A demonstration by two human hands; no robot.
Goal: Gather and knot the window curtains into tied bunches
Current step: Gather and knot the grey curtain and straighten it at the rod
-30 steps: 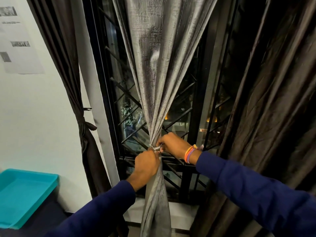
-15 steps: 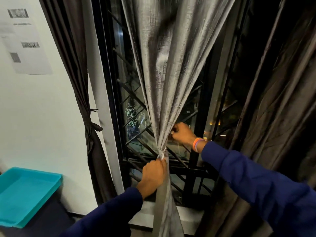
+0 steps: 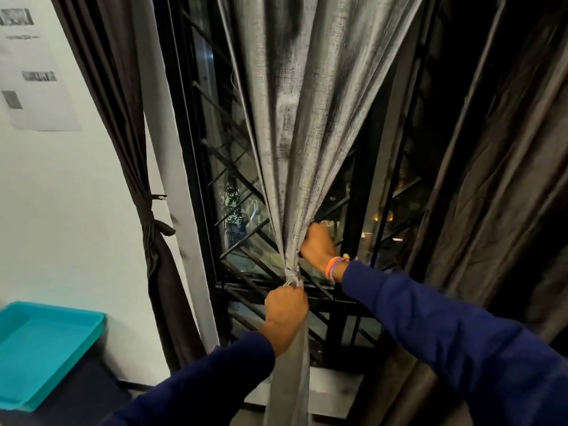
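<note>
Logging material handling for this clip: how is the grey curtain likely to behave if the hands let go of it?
The grey curtain is probably floppy: it hangs in soft folds and pinches narrow at the tie. Its sheen suggests it may slip in a loose grip. Below the left hand it hangs limp, so it would likely just drop straight.

A home room at night is suggested: a barred window (image 3: 307,186) is hung with curtains (image 3: 307,103), and a printed sheet (image 3: 33,72) is fixed to the left wall (image 3: 61,210).

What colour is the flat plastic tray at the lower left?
The flat plastic tray is turquoise, shown in the head view.
</note>
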